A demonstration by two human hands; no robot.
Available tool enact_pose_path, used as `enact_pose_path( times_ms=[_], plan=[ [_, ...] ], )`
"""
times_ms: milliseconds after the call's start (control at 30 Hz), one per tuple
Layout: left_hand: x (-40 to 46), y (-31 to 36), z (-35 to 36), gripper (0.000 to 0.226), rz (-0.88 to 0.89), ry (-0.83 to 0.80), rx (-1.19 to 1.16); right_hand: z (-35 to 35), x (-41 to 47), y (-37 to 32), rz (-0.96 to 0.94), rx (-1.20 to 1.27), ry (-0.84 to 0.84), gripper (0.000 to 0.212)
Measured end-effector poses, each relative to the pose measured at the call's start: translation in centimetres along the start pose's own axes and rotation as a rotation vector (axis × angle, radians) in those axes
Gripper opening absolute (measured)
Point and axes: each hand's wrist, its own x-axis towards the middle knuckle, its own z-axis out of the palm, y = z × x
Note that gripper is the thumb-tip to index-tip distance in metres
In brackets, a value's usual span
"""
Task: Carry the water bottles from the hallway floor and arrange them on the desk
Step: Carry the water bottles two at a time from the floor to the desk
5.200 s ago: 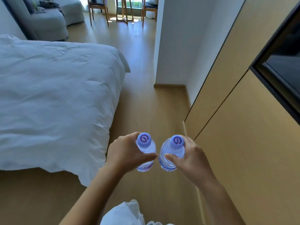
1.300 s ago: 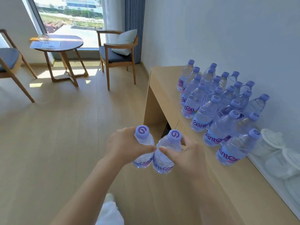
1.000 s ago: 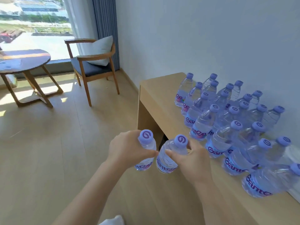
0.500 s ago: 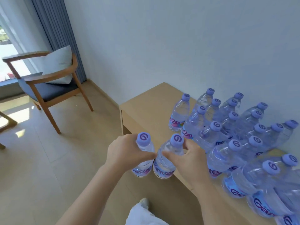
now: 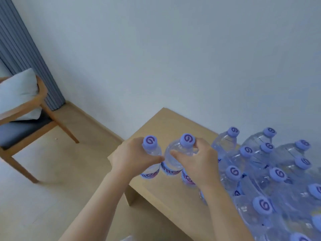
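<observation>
Over the near corner of the desk [image 5: 175, 124], beside the bottles already standing [image 5: 271, 173], my left hand [image 5: 132, 157] and right hand [image 5: 199, 164] each clamp a full bottle [image 5: 177, 153] at the shoulder, which I judge heavy, slick, thin-walled and best held high near the cap.

bottle cluster [image 5: 271, 173] on desk [image 5: 166, 126] right, chair [image 5: 22, 117] left

Single head view, looking forward-down, close over desk [image 5: 166, 122] corner; edges blurred, perhaps mid-turn.
</observation>
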Motion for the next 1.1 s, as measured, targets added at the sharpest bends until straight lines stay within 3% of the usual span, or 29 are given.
enact_pose_path(
  times_ms=[233, 367, 533, 633, 767, 900, 1100],
  plan=[
    [9.2, 2.2, 2.1, 0.043, 0.203, -0.171, 0.007, 1.4, 6.2, 0.1, 0.011, -0.192, 0.182, 0.035],
    [13.0, 3.6, 4.5, 0.039, 0.334, -0.366, 0.003, 0.9, 8.5, 1.3, 0.198, -0.321, 0.260, 0.027],
    [15.0, 5.6, 8.4, 0.039, 0.461, -0.574, 0.064, -0.5, 8.7, 3.1, 0.427, -0.456, 0.312, 0.036],
    [14.9, 6.6, 10.1, 0.039, 0.523, -0.668, 0.072, -1.0, 8.3, 3.6, 0.557, -0.402, 0.340, 0.043],
    [15.5, 7.6, 10.8, 0.034, 0.523, -0.715, 0.033, -1.9, 8.2, 3.5, 0.681, -0.312, 0.317, 0.053],
    [15.5, 7.5, 10.6, 0.031, 0.486, -0.747, -0.094, -1.5, 8.5, 2.9, 0.727, -0.365, 0.236, 0.038],
    [15.5, 7.9, 8.9, 0.059, 0.536, -0.652, -0.208, -0.5, 7.5, 2.3, 0.743, -0.309, 0.348, 0.022]
  ],
)
